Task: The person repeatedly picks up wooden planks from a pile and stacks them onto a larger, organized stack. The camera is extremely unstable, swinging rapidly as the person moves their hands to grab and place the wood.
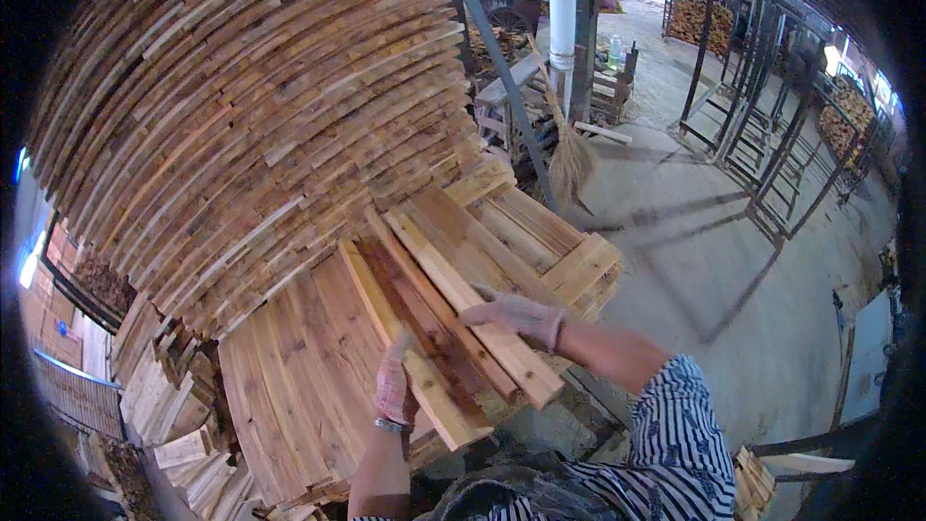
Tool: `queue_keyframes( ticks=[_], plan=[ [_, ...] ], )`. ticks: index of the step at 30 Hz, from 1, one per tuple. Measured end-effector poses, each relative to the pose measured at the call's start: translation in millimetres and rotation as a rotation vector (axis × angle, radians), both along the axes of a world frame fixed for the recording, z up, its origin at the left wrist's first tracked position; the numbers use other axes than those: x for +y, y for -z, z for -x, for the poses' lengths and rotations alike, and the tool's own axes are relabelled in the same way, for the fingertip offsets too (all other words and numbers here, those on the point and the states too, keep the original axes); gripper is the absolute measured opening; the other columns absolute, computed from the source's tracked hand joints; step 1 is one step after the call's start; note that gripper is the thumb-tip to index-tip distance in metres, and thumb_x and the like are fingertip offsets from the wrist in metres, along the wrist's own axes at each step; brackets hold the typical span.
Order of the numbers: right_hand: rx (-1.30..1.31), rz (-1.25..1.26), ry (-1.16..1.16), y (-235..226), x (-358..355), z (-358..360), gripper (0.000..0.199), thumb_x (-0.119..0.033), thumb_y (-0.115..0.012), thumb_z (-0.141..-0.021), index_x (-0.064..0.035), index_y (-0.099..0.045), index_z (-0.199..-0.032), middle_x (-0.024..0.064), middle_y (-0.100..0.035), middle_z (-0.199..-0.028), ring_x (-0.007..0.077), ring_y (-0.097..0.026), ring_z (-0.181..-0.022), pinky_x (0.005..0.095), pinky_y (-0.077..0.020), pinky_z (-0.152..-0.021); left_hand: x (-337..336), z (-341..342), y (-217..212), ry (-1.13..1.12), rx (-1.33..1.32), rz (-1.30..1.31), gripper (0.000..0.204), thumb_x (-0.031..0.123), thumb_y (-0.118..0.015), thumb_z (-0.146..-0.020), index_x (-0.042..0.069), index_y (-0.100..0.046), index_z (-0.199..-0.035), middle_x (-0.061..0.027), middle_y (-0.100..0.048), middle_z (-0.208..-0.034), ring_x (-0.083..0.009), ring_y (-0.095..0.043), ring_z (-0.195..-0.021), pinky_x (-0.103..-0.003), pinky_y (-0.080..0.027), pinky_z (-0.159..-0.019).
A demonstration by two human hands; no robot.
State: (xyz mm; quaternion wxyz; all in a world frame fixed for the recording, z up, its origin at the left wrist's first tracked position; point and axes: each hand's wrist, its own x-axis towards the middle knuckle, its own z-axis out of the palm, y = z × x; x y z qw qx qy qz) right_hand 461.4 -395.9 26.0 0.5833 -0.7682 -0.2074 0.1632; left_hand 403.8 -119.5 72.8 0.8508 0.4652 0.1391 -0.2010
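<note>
My left hand [394, 388], in a light knitted glove with a band at the wrist, grips the left edge of a pale wooden board [439, 397]. Its fingers are partly hidden by the wood. My right hand [513, 316], gloved too, is closed over another pale board [519, 359] with a dark knot near its near end. Between these two lie a darker reddish board [413, 314] and a narrow board [471, 345], side by side and lengthwise away from me. The boards rest on a layer of flat boards [289, 367] at the front of a stack.
Beyond my hands rises a tall stack of layered boards [260, 125]. Loose wood pieces [188, 405] lie piled at the left. Past the stack are a slanted metal bar [497, 58], a straw broom [571, 159] and a white post [561, 10]. Metal racks [762, 116] stand on the concrete floor [666, 232].
</note>
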Motion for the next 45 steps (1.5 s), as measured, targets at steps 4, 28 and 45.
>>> queue_keyframes(
  ticks=[4,28,45],
  plan=[
    [0.093,0.165,0.261,-13.9,-65.0,-7.4,0.1,-0.057,-0.078,-0.08,-0.0081,-0.037,-0.157,0.0229,-0.058,-0.142,0.0332,-0.055,-0.131,0.0445,-0.0445,-0.11,32.6,-5.7,17.9,-0.036,0.095,-0.006,0.049,0.047,-0.07,-0.092,0.011,-0.062,-0.124,-0.0099,-0.069,-0.104,-0.027,-0.07,-0.09,-0.044,-0.06,-0.071],
    [-0.182,1.015,0.727,-6.9,-137.2,-60.5,0.04,-0.048,-0.058,-0.091,-0.028,-0.065,-0.124,0.0236,-0.057,-0.125,0.0435,-0.057,-0.113,0.0524,-0.0461,-0.097,44.5,-7.5,47.3,-0.195,0.155,0.002,0.053,0.054,-0.069,-0.09,0.013,-0.061,-0.125,-0.0076,-0.066,-0.104,-0.0275,-0.068,-0.087,-0.048,-0.06,-0.07],
    [-0.203,0.852,0.459,-50.5,65.9,-18.8,0.085,-0.048,-0.077,-0.082,-0.0145,-0.045,-0.152,0.021,-0.054,-0.144,0.0393,-0.055,-0.128,0.0445,-0.0444,-0.107,19.5,40.2,12.5,-0.286,-0.03,-0.081,0.047,0.041,-0.063,-0.101,0.007,-0.06,-0.133,-0.0108,-0.068,-0.114,-0.0224,-0.069,-0.101,-0.04,-0.06,-0.083]
  ],
)
